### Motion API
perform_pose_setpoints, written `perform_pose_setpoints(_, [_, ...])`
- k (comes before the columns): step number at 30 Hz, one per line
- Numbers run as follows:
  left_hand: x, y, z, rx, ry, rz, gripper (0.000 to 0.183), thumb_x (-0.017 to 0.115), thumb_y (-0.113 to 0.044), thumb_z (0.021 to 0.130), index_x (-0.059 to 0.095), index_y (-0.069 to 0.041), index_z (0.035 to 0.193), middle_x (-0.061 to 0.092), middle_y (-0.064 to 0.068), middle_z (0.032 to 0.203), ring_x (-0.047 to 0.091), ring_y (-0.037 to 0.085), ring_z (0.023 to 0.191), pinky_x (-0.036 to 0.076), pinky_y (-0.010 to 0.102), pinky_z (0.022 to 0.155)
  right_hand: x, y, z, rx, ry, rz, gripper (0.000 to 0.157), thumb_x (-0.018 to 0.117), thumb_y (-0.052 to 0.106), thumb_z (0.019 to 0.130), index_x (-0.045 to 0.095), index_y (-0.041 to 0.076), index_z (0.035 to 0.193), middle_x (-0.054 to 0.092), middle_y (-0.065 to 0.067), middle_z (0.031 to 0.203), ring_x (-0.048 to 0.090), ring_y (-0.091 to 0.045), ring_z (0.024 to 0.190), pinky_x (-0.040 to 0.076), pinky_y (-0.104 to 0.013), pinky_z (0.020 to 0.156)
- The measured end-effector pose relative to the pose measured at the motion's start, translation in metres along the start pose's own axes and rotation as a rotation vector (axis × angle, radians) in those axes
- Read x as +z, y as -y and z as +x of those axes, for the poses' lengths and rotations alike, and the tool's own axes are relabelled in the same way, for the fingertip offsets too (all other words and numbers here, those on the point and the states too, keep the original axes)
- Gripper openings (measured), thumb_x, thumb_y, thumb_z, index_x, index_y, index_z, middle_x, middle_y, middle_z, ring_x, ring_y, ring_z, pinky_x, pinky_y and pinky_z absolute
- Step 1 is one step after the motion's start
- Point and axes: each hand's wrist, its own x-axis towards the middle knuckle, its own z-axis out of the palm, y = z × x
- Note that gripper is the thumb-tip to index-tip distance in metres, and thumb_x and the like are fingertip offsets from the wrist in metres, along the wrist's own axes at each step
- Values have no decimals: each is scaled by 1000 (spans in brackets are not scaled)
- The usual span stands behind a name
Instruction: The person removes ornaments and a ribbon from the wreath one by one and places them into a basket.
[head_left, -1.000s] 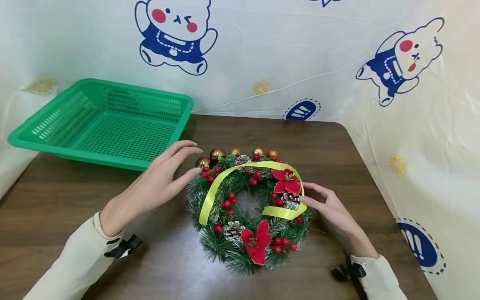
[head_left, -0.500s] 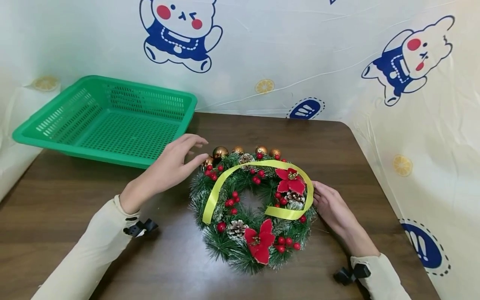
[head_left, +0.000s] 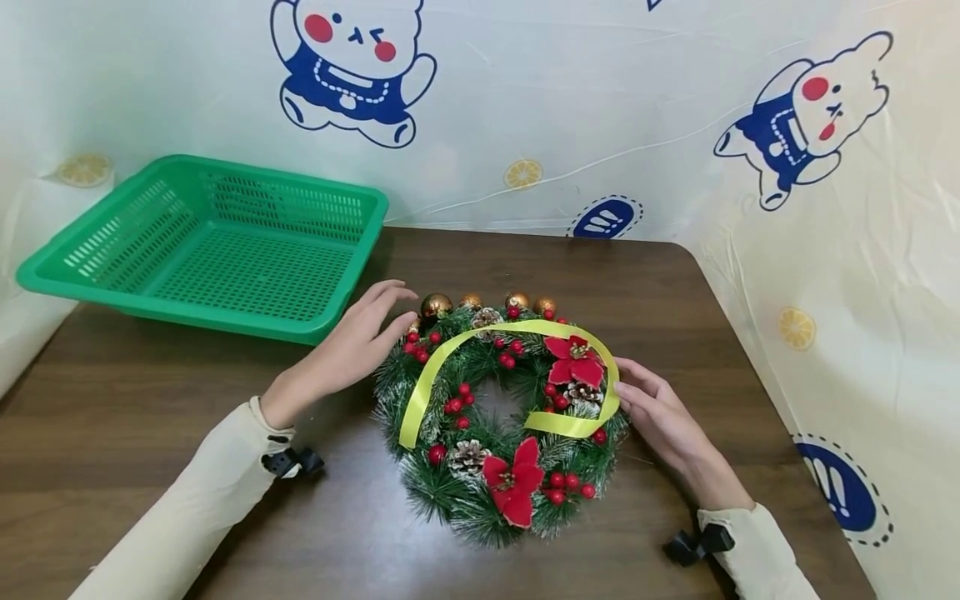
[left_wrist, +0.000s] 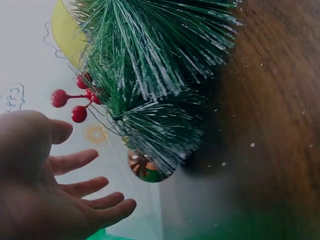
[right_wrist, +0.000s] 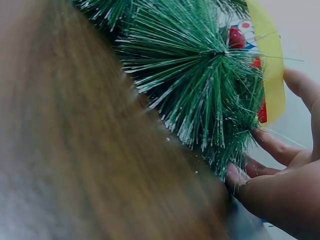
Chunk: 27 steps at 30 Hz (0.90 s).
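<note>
A green artificial Christmas wreath (head_left: 442, 492) lies on the table, with red poinsettias (head_left: 513, 483), red berries (left_wrist: 58, 98), pine cones (head_left: 468, 458) and gold balls (head_left: 436, 306) along its far edge. Draped in a curve across its top is a yellow ribbon (head_left: 570, 425). My left hand (head_left: 348, 346) hovers at the upper left of the wreath, fingers spread loosely; the left wrist view shows a gap between them and the berries. At the right rim, my right hand (head_left: 667, 421) touches the needles and the ribbon's outer bend with loosely bent fingers (right_wrist: 272, 146).
A green plastic basket (head_left: 247, 321) with slotted sides stands at the back left, near my left hand. Behind the brown wooden table (head_left: 112, 467) hangs a white sheet (head_left: 585, 83) with printed cartoon figures; it also covers the right side.
My left hand has shifted right, closer to the wreath. The ribbon's right bend has swung outward over the wreath's rim, and my right hand has moved slightly outward with it.
</note>
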Motion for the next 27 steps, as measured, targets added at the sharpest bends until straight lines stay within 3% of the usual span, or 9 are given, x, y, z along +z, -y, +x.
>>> perform_pose_setpoints(12, [0, 15, 5, -188, 51, -192, 42, 38, -30, 109, 49, -1, 138, 50, 22, 138, 47, 34, 126, 36, 54, 105, 6, 0, 1, 31, -22, -207, 47, 58, 13, 100, 42, 11, 145, 44, -13, 142, 45, -25, 127, 46, -27, 99])
perform_pose_setpoints(16, [3, 22, 5, -224, 58, -250, 42, 38, -30, 109, 48, -2, 139, 49, 22, 140, 46, 34, 129, 35, 54, 108, 7, 0, 2, 29, -18, -228, 52, 61, 12, 99, 41, 10, 146, 44, -14, 143, 45, -25, 127, 46, -27, 98])
perform_pose_setpoints(27, [13, 35, 7, -271, 44, -549, 43, 39, -24, 110, 43, 3, 142, 40, 22, 149, 37, 36, 140, 35, 52, 113, 8, -1, 1, 25, -17, -247, 55, 63, 12, 97, 40, 10, 147, 43, -13, 144, 45, -24, 128, 46, -24, 99])
